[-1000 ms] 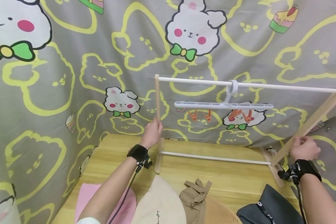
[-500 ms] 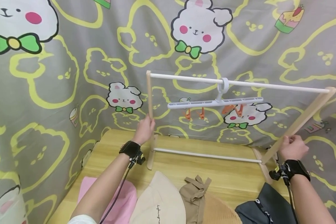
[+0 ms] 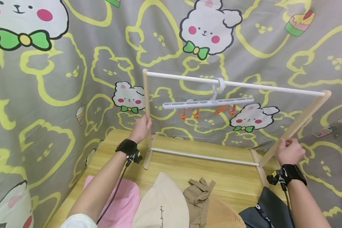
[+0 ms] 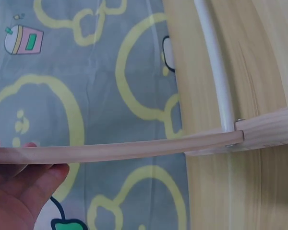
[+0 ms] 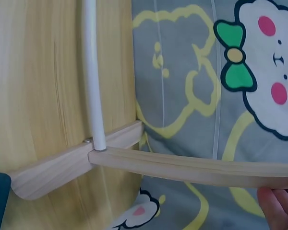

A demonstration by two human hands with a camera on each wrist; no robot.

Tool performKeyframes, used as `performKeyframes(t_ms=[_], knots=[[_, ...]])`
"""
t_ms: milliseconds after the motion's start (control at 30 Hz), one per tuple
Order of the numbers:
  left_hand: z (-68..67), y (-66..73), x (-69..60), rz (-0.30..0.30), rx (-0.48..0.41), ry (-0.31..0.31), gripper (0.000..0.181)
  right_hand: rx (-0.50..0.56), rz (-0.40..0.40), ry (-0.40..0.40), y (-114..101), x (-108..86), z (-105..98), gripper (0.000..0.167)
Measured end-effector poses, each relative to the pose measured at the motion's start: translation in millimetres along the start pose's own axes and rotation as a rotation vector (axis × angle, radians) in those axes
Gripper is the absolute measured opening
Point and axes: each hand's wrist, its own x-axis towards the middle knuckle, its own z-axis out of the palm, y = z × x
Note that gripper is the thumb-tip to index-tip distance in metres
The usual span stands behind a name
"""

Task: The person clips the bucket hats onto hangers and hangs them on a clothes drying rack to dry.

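Around opposite posts [image 3: 147, 95] [image 3: 307, 115], both hands [image 3: 141, 129] [image 3: 290, 152]

Before you stand smooth, matt wooden uprights [image 3: 147, 95]; your hanger [image 3: 202, 104] and clips [image 3: 220, 110] look like smooth plastic, your counter [image 3: 216, 172] wood-grained with a soft sheen, your hats [image 3: 163, 199] matt cloth, the backdrop [image 3: 159, 53] creased cloth.
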Motion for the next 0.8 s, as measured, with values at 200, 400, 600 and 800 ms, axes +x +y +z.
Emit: performKeyframes(t_ms=[200, 400, 600, 800], knots=[[-5.7, -2.6, 1.5, -0.022, -0.02, -0.011, 0.027, -0.003, -0.026, 0.037, -8.1, -5.5, 3.2, 0.043], [-10.2, -7.7, 2.7, -0.029, -0.036, -0.007, 0.025, 0.007, -0.006, 0.041, -13.6, -13.9, 5.5, 0.041], [-17.7, -11.3, 8.5, -0.042, -0.062, -0.024, 0.027, 0.0, 0.012, 0.068, -20.4, -17.3, 8.8, 0.041], [-30.4, -20.9, 9.3, -0.047, -0.055, -0.031, 0.035, 0.027, -0.049, 0.114, -28.9, -25.1, 18.0, 0.035]])
